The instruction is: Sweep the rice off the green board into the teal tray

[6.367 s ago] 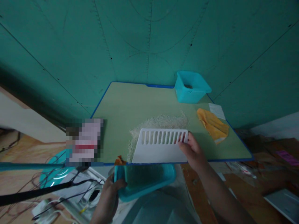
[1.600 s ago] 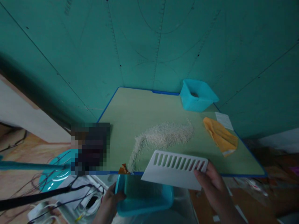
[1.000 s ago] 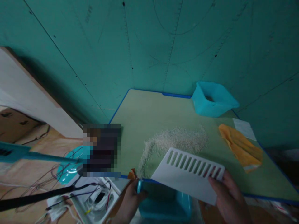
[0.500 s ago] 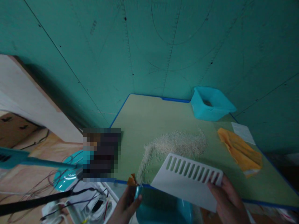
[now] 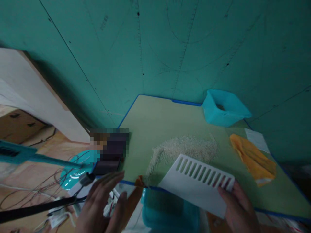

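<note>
My right hand (image 5: 239, 207) grips the right end of a white slotted plastic scraper (image 5: 198, 184), held tilted over the front edge of the green mat (image 5: 155, 126). A spread of white grains (image 5: 179, 152) lies on the mat just beyond the scraper. Below the mat's front edge sits a teal tray (image 5: 167, 213), with nothing holding it. My left hand (image 5: 102, 204) hovers left of the tray, fingers stretched out and apart, holding nothing. A small orange scrap (image 5: 139, 181) sits at the mat's edge.
A teal tub (image 5: 224, 108) stands at the mat's far right corner. An orange cloth (image 5: 254, 160) and a white paper slip (image 5: 257, 139) lie on the right. A dark device (image 5: 110, 158), cables (image 5: 60, 204) and a teal disc (image 5: 73, 170) crowd the left.
My left hand has let go of the teal tray and moved left, fingers now spread. The scraper stays in my right hand at the mat's front edge.
</note>
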The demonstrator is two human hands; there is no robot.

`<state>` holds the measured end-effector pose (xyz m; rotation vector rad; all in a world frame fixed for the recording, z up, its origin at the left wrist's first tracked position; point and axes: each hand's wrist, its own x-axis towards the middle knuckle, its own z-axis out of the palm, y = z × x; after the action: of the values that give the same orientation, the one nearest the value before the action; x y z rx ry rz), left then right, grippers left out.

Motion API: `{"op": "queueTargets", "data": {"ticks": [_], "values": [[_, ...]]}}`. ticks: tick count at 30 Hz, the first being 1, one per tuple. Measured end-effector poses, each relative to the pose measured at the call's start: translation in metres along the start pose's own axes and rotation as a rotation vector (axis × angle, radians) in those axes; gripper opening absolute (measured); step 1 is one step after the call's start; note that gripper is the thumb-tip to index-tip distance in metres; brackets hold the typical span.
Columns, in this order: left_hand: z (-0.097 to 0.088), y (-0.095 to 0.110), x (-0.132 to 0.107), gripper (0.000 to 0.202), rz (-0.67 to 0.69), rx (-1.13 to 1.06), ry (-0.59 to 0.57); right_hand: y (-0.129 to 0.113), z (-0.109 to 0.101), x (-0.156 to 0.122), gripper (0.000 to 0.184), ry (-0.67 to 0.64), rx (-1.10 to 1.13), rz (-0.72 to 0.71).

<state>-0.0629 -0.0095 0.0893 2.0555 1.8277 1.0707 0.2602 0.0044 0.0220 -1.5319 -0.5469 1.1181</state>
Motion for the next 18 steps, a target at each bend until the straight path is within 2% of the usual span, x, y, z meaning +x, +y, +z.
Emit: {"op": "queueTargets", "data": {"ticks": [2, 5, 11, 16, 18], "values": [[0.004, -0.007, 0.016, 0.039, 0.105, 0.149, 0.041, -0.001, -0.001, 0.001, 0.04, -0.019, 0.012, 0.002], [0.012, -0.017, 0.032, 0.038, 0.148, 0.274, 0.06, 0.0, -0.003, 0.002, 0.043, 0.024, 0.004, 0.01], [0.018, -0.03, 0.038, 0.028, 0.004, 0.423, 0.046, -0.006, 0.013, -0.011, 0.036, 0.05, 0.124, -0.041], [0.015, -0.048, 0.041, 0.034, -0.059, 0.495, -0.011, -0.009, 0.019, -0.016, 0.032, 0.047, 0.115, -0.058], [0.013, -0.053, 0.045, 0.04, -0.084, 0.512, 0.021, -0.009, 0.019, -0.016, 0.033, 0.04, 0.108, -0.066]]}}
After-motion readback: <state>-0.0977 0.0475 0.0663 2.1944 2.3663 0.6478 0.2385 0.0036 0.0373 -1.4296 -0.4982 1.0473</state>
